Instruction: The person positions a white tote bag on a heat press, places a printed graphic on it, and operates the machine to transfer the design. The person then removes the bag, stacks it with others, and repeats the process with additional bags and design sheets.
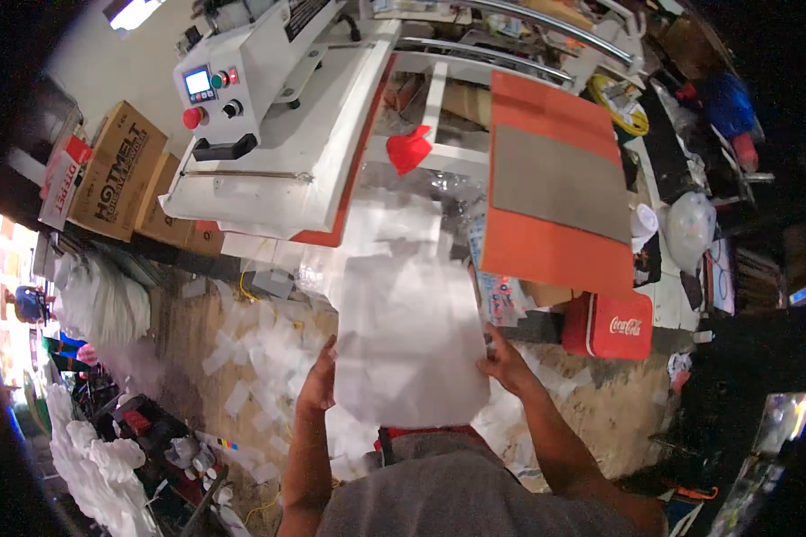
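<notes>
In front of my body I hold up a broad, limp white piece (412, 340) with rounded lower corners. Whether it is cloth or paper I cannot tell. My left hand (319, 376) grips its left edge, and my right hand (508, 362) pinches the right edge. Some of the fingers are hidden behind it. Beyond it to the right lies an orange platen (555, 259) with a grey-brown pad (560, 183) on top. At the far left stands a white heat press head (269, 170) with a lit screen, buttons and a black handle.
A red box (607, 326) sits below the platen's near edge. Cardboard boxes (116, 170) stand left of the press. White scraps (260, 358) litter the floor. A red scrap (409, 149) hangs on the white frame (457, 158). White bundles (103, 300) lie at left.
</notes>
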`<state>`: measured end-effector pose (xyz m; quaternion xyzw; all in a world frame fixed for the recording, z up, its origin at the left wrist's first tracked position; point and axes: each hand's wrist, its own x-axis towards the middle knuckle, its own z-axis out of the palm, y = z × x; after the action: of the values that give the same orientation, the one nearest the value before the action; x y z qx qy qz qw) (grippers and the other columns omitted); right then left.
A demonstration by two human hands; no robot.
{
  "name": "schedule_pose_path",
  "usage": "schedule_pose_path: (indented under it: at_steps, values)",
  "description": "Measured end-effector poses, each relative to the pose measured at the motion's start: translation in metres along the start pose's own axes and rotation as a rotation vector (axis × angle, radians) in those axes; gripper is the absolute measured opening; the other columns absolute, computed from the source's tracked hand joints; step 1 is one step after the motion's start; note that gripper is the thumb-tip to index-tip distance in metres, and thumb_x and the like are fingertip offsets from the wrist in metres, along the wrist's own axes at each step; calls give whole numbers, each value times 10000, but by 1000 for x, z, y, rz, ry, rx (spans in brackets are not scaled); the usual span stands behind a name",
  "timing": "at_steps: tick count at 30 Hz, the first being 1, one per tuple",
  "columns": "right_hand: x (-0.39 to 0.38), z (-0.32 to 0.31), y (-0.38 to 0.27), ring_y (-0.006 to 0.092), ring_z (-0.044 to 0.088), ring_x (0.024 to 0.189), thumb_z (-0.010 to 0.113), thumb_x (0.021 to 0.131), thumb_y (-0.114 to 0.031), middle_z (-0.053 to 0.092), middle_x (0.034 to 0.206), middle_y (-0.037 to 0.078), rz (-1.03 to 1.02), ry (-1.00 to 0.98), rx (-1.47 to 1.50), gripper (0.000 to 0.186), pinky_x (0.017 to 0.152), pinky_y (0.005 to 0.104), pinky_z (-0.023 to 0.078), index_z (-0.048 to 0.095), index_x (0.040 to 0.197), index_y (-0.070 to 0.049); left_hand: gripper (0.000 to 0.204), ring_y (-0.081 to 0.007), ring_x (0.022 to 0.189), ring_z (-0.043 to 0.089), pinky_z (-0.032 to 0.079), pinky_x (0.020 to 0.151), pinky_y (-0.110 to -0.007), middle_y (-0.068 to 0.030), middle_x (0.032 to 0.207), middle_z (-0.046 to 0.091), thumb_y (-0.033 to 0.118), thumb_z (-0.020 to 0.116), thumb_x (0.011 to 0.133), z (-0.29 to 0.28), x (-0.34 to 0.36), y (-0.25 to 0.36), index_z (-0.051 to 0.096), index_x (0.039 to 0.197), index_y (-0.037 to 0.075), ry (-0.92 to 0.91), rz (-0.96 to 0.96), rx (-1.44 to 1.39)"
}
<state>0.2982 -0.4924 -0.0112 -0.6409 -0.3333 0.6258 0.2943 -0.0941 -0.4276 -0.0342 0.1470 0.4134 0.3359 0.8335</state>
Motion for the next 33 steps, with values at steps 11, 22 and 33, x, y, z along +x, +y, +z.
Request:
schedule_pose_path:
  at_steps: [11,22,33]
  values:
    - [-186,-73,40,146,592,1016,619,926,-44,646,1140,54,-381,181,95,268,885,292,485,658,1191,-68,268,-137,984,598,486,874,-286,-75,1095,676,76,620,931,185,-119,-42,653,1191,23,156,358,1167]
    - [-161,-191,-308,168,621,966,648,930,-76,636,1069,49,-811,584,135,276,908,349,513,623,1204,-55,251,-129,977,577,453,884,-265,-91,1092,647,111,528,1004,433,-58,169,606,1197,-28,72,1466,1021]
    - [6,-306,-263,406,653,864,578,845,-98,661,973,215,-656,1248,-861,140,721,502,525,663,938,-34,308,-390,1019,597,466,868,-553,-184,1011,618,175,554,859,462,207,121,605,1133,45,346,1141,1694]
